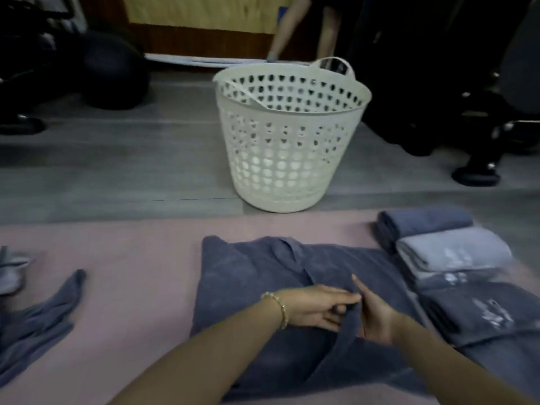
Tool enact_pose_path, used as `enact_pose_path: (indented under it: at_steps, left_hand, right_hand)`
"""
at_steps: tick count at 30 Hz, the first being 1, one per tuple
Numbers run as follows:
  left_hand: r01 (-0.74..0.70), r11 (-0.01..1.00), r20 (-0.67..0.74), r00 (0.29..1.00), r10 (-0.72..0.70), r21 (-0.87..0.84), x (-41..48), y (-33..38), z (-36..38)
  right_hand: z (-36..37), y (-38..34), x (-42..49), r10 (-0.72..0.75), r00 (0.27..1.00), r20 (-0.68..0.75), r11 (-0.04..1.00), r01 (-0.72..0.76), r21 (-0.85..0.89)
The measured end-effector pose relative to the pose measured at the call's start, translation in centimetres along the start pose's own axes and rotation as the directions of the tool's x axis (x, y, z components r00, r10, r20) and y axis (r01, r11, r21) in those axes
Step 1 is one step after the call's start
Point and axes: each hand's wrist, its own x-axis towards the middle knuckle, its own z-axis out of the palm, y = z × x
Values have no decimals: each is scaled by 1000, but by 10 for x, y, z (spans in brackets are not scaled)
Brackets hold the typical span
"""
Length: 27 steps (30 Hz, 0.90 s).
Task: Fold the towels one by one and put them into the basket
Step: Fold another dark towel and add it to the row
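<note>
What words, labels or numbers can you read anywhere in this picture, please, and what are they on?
No text can be read.
Folded towels, at the right: whitish marks, too blurred to tell whether they are print.
Basket: no writing shows.
Middle towel: no writing shows.

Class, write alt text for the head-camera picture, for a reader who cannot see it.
The left hand pinches a raised fold of a dark blue towel on a pink mat, and the right hand touches the same fold. A white perforated basket stands on the floor beyond; folded towels lie at the right, loose towels at the left.
</note>
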Motion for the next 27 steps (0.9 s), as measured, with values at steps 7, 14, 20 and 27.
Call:
enact_pose_path:
  at_steps: [7, 14, 20, 27]
  left_hand:
    - [69, 972, -463, 885, 45, 225, 41, -28, -36]
    - [21, 969, -656, 739, 151, 247, 82, -20, -80]
    - [144, 788, -740, 475, 476, 599, 116, 7, -101]
    - [449, 497, -614, 752, 238, 742, 152, 21, -125]
  right_hand:
    - [-52, 30, 36, 49, 978, -202, 988, -77, -136]
    - [-39, -1, 77, -125, 948, -292, 966, 50, -253]
    - [-50, -3, 74, -232, 962, -143, 952, 195, -237]
    - [-122, 37, 59, -329, 925, -190, 911, 257, -323]
